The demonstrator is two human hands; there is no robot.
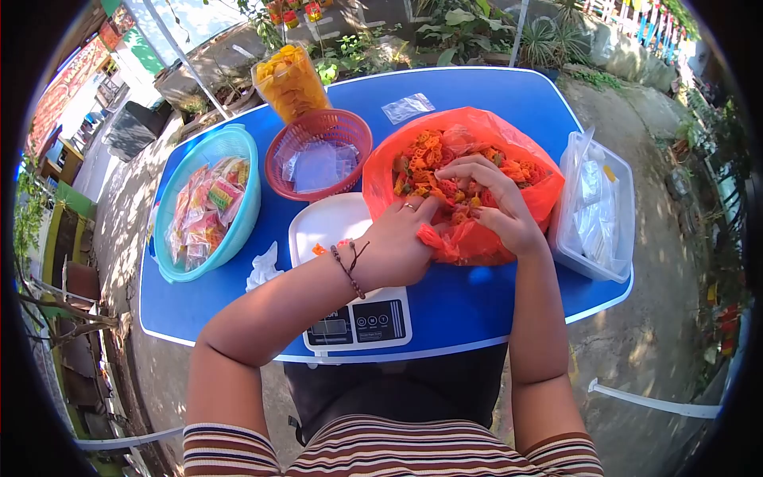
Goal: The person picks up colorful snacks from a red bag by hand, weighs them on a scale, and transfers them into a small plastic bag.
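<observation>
Our forearms reach over the scale point(326, 226). Our left hand point(395, 250) pinches the near rim of the bag point(477, 127). Our right hand point(499, 208), fingers curled, sits in the crackers point(421, 155) inside it; whether it grips any we cannot tell. The bag lies just right of the scale, nearer our right hand.

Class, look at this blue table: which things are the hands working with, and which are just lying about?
In use: orange bag, left hand at its rim; coloured snacks, right hand among them; scale, under the left wrist.

Lying about: teal basket of packets, red basket, bag of yellow chips, clear box, small clear bag, crumpled tissue.
</observation>
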